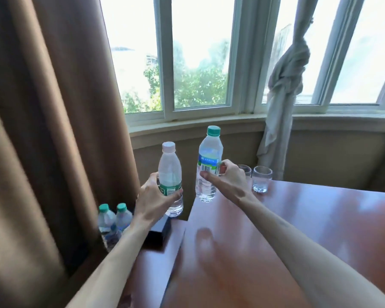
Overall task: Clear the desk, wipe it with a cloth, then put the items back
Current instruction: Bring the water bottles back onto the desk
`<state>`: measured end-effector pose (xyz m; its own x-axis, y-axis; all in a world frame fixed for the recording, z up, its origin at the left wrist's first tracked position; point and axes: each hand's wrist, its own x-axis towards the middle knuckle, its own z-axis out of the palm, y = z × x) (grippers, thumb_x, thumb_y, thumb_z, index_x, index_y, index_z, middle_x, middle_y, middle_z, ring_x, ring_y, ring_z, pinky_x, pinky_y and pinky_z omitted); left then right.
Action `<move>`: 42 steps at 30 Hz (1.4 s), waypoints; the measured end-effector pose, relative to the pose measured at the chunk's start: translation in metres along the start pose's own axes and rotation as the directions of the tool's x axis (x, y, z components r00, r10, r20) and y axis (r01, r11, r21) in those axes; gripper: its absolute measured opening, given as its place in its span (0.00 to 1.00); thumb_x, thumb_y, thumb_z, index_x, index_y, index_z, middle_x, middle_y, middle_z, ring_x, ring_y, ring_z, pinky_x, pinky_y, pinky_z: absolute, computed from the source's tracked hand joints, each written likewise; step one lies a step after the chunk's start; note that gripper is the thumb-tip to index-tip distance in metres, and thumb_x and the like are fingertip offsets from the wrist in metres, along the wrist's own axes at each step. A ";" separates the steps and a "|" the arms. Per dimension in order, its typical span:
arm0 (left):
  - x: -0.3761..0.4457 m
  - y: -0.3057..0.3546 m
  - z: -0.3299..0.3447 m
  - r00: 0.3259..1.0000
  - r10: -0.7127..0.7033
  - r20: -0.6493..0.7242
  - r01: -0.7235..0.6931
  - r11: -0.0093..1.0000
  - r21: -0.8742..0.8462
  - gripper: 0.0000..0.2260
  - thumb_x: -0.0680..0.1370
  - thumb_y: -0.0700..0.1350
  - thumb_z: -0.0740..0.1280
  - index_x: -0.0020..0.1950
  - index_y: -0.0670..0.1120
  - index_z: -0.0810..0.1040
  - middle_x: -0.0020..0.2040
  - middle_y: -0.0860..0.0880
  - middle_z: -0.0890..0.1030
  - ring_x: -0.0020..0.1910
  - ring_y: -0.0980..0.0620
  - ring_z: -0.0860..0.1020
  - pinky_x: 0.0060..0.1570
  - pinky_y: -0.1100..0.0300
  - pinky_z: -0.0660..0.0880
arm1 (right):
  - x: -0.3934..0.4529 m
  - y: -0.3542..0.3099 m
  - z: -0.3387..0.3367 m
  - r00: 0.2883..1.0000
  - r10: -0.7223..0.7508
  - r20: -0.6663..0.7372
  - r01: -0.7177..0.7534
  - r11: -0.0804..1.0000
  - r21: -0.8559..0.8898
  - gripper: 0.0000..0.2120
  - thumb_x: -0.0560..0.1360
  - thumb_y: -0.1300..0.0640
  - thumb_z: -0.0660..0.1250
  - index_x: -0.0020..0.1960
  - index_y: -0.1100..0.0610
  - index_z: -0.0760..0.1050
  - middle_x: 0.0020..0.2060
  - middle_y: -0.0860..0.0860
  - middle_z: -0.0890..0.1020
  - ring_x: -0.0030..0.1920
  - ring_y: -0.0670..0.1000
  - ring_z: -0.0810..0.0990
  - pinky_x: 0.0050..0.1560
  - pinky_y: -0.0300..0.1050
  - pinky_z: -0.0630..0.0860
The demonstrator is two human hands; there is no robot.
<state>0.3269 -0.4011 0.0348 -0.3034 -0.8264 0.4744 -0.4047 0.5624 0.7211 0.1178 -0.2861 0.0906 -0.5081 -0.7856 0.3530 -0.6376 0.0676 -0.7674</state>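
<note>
left hand (152,196) is wrapped around a white-capped bottle (169,174), right hand (228,177) around a green-capped bottle (209,161), both lifted near the desk (298,218) far left corner. two glasses (262,178) sit at the far edge, two more bottles (113,221) stand left.

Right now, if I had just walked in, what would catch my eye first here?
Two water bottles held up in the middle: the left hand grips the white-capped bottle, the right hand the green-capped bottle, over the near-left edge of the glossy red-brown desk. Behind them two drinking glasses stand on the desk's far edge, and two more bottles wait low on the left by the brown curtain.
</note>
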 end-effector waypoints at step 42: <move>-0.052 0.084 0.185 0.951 0.081 0.300 -0.089 0.996 0.013 0.27 0.69 0.55 0.75 0.65 0.51 0.73 0.56 0.52 0.75 0.57 0.49 0.78 0.53 0.51 0.77 | -0.066 0.177 -0.065 0.952 0.248 -0.180 -0.259 0.965 -0.041 0.25 0.69 0.44 0.79 0.61 0.49 0.75 0.53 0.47 0.85 0.54 0.51 0.83 0.55 0.51 0.80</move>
<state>0.1486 -0.3057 -0.0225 -0.5795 -0.7323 0.3577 -0.3876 0.6337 0.6695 0.0009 -0.1826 -0.0338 -0.7460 -0.6204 0.2420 -0.5074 0.2943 -0.8099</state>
